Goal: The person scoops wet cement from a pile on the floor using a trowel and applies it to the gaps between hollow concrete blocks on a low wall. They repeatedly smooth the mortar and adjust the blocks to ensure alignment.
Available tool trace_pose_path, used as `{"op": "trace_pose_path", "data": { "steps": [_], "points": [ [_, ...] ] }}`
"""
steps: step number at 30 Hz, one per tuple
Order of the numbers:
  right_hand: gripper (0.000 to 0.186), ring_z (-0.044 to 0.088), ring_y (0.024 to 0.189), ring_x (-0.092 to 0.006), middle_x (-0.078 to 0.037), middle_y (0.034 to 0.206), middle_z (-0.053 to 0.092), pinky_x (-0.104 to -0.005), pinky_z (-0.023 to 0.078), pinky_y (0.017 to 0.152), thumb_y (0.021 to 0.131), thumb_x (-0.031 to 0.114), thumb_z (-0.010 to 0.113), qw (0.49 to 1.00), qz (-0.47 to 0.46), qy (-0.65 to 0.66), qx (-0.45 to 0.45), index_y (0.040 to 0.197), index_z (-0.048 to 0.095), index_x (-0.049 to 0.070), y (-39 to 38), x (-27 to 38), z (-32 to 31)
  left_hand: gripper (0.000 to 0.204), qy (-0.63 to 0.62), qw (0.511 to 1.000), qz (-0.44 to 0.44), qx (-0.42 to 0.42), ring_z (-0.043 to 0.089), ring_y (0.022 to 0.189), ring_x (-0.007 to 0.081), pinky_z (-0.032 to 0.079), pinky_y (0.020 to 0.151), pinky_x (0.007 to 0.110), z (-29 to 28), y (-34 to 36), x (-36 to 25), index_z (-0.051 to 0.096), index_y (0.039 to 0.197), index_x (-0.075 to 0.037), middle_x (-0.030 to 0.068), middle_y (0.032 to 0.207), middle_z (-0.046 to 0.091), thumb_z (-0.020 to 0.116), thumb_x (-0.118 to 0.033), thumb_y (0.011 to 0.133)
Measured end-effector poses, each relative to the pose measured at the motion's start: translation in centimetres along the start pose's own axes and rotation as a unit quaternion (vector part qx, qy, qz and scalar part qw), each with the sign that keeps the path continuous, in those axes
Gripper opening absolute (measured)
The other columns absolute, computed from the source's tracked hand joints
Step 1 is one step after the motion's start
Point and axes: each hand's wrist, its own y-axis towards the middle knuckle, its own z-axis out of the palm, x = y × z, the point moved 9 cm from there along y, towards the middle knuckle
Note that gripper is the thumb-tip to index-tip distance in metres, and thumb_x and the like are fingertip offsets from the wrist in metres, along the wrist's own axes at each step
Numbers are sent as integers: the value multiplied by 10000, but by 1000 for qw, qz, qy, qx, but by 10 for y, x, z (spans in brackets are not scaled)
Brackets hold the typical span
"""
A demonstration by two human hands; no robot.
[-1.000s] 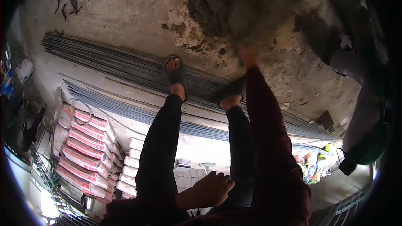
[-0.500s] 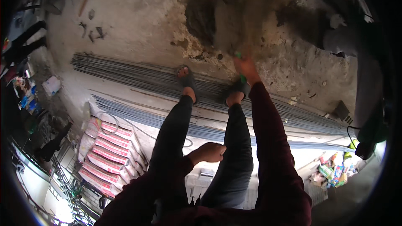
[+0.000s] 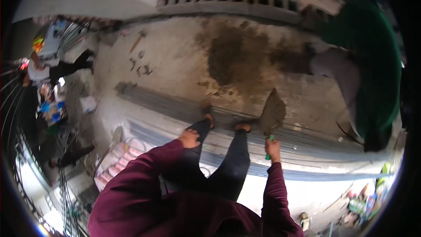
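My right hand [image 3: 272, 149] grips the green handle of a trowel [image 3: 272, 113]. The blade points away from me and is covered in grey, mortar-like material. My left hand [image 3: 189, 138] rests on my left knee with its fingers laid over it, holding nothing. Beyond my feet, a dark wet patch of mortar [image 3: 232, 57] spreads over the concrete floor. My feet are on a long bundle of thin steel bars [image 3: 171, 103], and the trowel hangs above the bundle's right part.
A co-worker in green [image 3: 372, 57] bends at the right. Hollow blocks [image 3: 210, 2] line the far side. A hammer [image 3: 137, 42] and small dark pieces lie far left. Stacked bags [image 3: 120, 166] stand near left, and another person [image 3: 44, 70] is at the left edge.
The view has tilted up, showing the far blocks. My right hand has drawn the trowel back toward me, its loaded blade now visible. My left hand has settled on my knee.
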Motion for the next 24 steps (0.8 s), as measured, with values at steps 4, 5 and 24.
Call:
{"op": "trace_pose_path", "data": {
  "steps": [4,5,24],
  "points": [
    [142,428,419,-98,17,531,455,-274,342,387,850,143,585,996,25,77,-35,743,516,80,-78,8,-58,648,-87,992,-89,10,347,1339,373,298,1093,451,-7,-13,-14,421,1399,-125,150,1488,322,539,-398,824],
    [141,428,417,-102,11,532,454,-279,347,386,851,142,581,991,24,122,-39,744,514,78,-91,5,-74,643,-81,994,-77,7,340,1343,370,292,1099,437,-19,-2,-37,415,1405,-125,147,1494,313,535,-387,830],
    [240,488,646,-100,-27,850,491,-275,425,515,938,204,476,912,112,376,-122,1068,577,30,-204,-163,-395,641,-362,905,79,208,559,1108,230,403,965,345,-198,133,-432,617,1229,-98,108,1239,602,435,-623,909]
  ]
}}
